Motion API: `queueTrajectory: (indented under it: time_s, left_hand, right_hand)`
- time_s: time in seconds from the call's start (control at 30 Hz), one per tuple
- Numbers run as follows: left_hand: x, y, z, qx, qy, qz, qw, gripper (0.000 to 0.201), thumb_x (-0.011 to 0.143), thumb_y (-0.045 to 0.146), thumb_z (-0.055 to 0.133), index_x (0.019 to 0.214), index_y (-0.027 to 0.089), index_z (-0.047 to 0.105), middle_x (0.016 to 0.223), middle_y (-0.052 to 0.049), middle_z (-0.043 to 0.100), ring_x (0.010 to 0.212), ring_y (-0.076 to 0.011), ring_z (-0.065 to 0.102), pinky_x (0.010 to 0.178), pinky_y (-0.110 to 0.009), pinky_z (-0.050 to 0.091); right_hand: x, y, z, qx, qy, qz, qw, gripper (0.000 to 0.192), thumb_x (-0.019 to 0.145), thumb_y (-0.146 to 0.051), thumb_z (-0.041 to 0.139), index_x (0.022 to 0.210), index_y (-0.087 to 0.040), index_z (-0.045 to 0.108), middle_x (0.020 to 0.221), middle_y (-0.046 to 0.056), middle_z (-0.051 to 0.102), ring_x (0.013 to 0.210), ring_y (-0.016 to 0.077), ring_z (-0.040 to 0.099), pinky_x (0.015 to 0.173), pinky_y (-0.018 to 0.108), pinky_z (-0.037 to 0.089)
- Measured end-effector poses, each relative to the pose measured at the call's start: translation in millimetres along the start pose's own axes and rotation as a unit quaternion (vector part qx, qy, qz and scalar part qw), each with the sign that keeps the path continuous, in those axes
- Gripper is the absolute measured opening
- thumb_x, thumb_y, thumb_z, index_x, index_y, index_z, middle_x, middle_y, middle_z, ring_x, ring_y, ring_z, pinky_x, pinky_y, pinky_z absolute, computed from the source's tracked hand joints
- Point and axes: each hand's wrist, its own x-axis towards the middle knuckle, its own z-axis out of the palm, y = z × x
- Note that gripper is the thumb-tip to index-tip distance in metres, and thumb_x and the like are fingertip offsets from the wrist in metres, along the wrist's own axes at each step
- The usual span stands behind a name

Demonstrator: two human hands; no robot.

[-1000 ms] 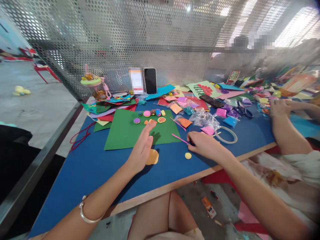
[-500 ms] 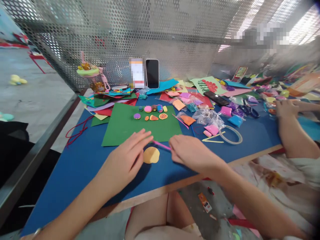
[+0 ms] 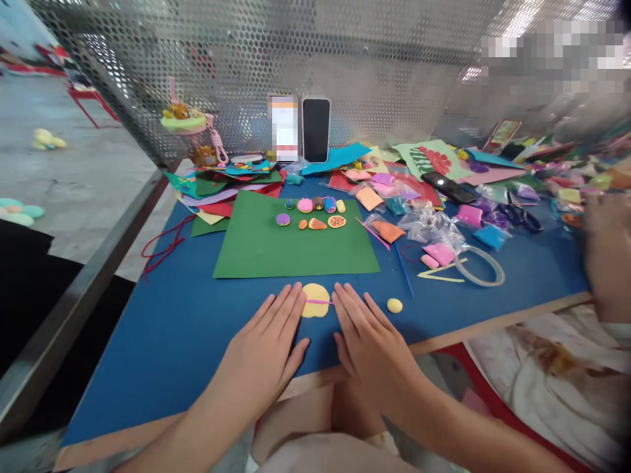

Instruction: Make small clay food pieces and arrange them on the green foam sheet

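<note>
My left hand [image 3: 269, 348] and my right hand [image 3: 369, 341] lie flat on the blue table [image 3: 172, 328], fingers stretched forward and side by side. Between their fingertips a thin pink stick [image 3: 318, 301] lies across a flat yellow-orange clay disc [image 3: 315, 292]. The stick's two ends run under my fingertips. A small yellow clay ball [image 3: 394, 305] sits just right of my right hand.
A green sheet [image 3: 296, 249] beyond the disc carries several small clay figures [image 3: 315, 213]. To the right lie clay bags [image 3: 434, 230], a tape ring [image 3: 480, 266], a blue stick [image 3: 403, 269] and scissors [image 3: 517, 217]. Two phones [image 3: 315, 130] lean on the mesh wall. A co-worker's hand [image 3: 606, 249] is at far right.
My right hand brought the pink stick left and laid it across the clay disc. Both hands drew back toward me and flattened on either side of the disc.
</note>
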Motion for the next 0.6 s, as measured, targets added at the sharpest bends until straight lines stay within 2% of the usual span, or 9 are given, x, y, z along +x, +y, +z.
queueTrajectory:
  time_s: [0.1, 0.23, 0.4, 0.6]
  left_hand:
    - [3.2, -1.4, 2.3, -0.003, -0.001, -0.006, 1.000, 0.055, 0.092, 0.034, 0.035, 0.142, 0.011, 0.030, 0.144, -0.014, 0.039, 0.131, -0.0251, 0.040, 0.105, -0.041, 0.039]
    - [13.6, -3.0, 2.5, -0.012, -0.027, -0.023, 0.999, 0.057, 0.091, 0.036, 0.037, 0.141, 0.010, 0.031, 0.145, -0.014, 0.036, 0.133, -0.0250, 0.036, 0.107, -0.043, 0.037]
    - [31.5, -4.2, 2.6, 0.005, -0.059, -0.036, 0.998, 0.057, 0.088, 0.032, 0.036, 0.138, 0.006, 0.036, 0.146, -0.015, 0.033, 0.135, -0.0246, 0.032, 0.110, -0.042, 0.031]
    - [43.5, -10.9, 4.9, -0.008, -0.065, -0.045, 0.997, 0.058, 0.087, 0.029, 0.033, 0.140, 0.005, 0.033, 0.148, -0.014, 0.030, 0.137, -0.0241, 0.028, 0.112, -0.044, 0.026]
  right_hand:
    - [-2.8, -4.6, 0.5, 0.012, -0.032, 0.009, 0.999, 0.054, 0.088, -0.024, 0.036, 0.137, -0.002, 0.038, 0.144, 0.017, 0.036, 0.133, 0.0277, 0.034, 0.108, 0.048, 0.028]
    - [10.1, -1.7, 2.1, 0.035, -0.064, 0.043, 0.996, 0.057, 0.088, -0.028, 0.036, 0.139, -0.001, 0.036, 0.146, 0.019, 0.030, 0.137, 0.0297, 0.027, 0.109, 0.053, 0.024]
    - [20.7, 4.4, 5.8, 0.048, -0.058, 0.046, 0.996, 0.058, 0.088, -0.029, 0.036, 0.138, 0.001, 0.036, 0.147, 0.021, 0.027, 0.137, 0.0316, 0.027, 0.109, 0.052, 0.025]
    - [28.6, 7.4, 10.6, 0.045, -0.037, 0.050, 0.997, 0.058, 0.086, -0.024, 0.036, 0.137, 0.004, 0.036, 0.147, 0.021, 0.028, 0.138, 0.0312, 0.025, 0.110, 0.051, 0.024]
